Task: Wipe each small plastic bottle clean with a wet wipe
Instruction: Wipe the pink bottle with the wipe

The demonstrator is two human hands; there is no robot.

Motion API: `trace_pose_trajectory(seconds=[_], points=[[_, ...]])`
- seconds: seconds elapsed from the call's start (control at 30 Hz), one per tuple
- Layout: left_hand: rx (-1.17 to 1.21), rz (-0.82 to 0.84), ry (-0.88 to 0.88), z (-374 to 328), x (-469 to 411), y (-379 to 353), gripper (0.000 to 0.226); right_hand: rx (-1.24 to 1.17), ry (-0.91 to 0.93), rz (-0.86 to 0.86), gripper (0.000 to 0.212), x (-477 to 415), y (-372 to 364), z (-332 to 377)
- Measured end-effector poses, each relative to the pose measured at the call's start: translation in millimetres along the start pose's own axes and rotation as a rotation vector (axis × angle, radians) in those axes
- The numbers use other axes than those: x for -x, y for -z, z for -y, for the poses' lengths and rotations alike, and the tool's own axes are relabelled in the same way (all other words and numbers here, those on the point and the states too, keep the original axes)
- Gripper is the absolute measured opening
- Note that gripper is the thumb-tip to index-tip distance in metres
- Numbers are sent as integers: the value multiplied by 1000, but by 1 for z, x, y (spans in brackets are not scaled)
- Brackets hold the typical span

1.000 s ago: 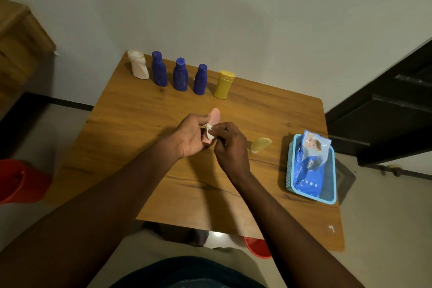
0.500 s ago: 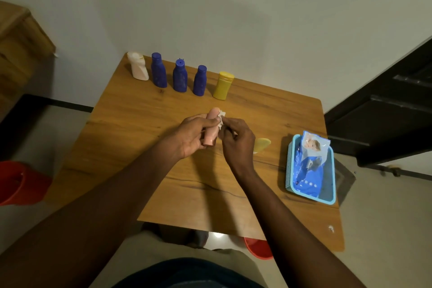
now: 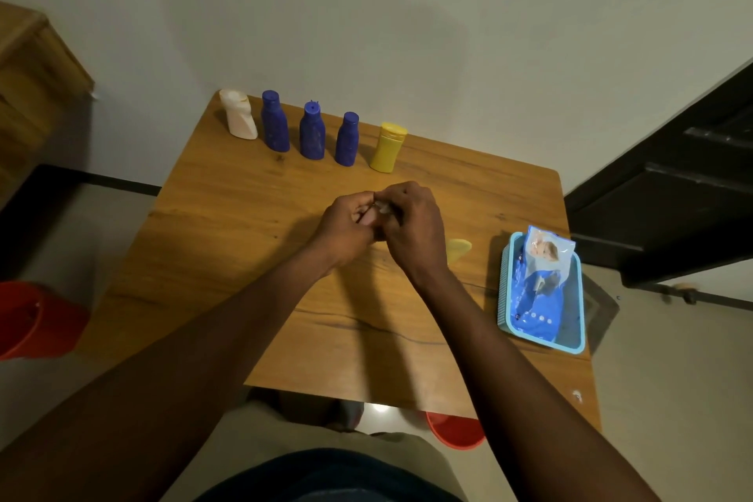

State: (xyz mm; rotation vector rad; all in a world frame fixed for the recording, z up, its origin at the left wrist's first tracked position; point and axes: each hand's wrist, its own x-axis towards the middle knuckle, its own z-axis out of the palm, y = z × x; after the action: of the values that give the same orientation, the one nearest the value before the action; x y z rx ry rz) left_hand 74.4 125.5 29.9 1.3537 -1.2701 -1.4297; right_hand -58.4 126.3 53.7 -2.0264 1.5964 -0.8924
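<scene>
Well left of the teal basket [image 3: 504, 277], gripping the mostly hidden pink bottle [image 3: 368, 218] in the left hand [image 3: 346, 230], long axis seemingly pointing away from the body; pinching the wet wipe [image 3: 383, 209] onto its far end with the right hand [image 3: 415, 228], on the basket side.

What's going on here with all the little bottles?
A person is cleaning small bottles. The left hand holds a pink bottle over the table, and the right hand presses a wet wipe against it. A row of five more bottles stands at the far edge, and the wipes pack lies in a turquoise tray.
</scene>
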Motion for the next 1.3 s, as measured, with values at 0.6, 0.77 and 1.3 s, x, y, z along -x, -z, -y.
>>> trace_pose_trajectory(seconds=[0.6,0.77,1.3], points=[[440,-255,256,-12,-14,5,65,-563,-458,-133,35,45,-38,-12],[553,-332,333,-14,-18,4,58,-676,-548,-204,24,48,-40,-10],[569,-323,520,-5,-20,1,44,-377,-233,-233,13,40,-14,-26]])
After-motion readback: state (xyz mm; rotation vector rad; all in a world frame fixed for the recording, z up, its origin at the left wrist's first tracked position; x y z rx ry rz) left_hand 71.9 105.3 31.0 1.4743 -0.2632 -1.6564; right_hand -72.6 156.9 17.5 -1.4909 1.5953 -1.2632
